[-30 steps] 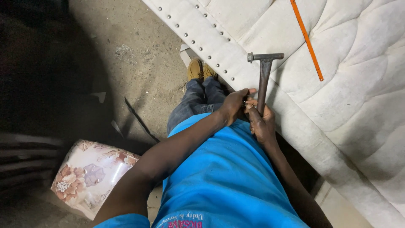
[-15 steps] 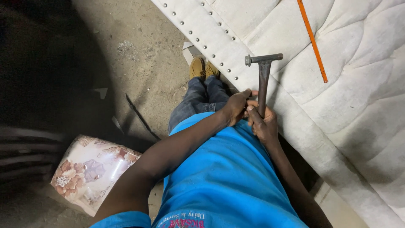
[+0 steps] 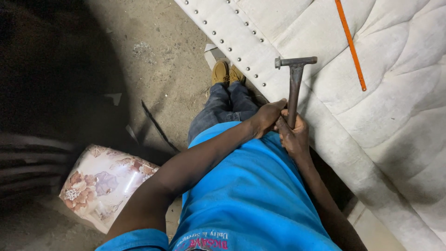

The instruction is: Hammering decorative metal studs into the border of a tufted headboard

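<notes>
My right hand (image 3: 293,136) is closed around the handle of a dark metal hammer (image 3: 295,79), which stands upright with its head over the studded edge of a white upholstered panel (image 3: 260,51). My left hand (image 3: 267,117) reaches across my body and touches the right hand at the base of the hammer handle; its fingers are curled and I cannot see anything in them. A row of round metal studs (image 3: 232,49) runs along the panel's border, left of the hammer head.
An orange rod (image 3: 350,44) lies on the tufted white surface at upper right. A floral-patterned cushion (image 3: 104,183) sits on the dirt floor at lower left. My legs and tan shoes (image 3: 227,72) stretch toward the panel's edge.
The hammer and both hands have stayed together, shifting only slightly in the view. The head camera has drifted a little.
</notes>
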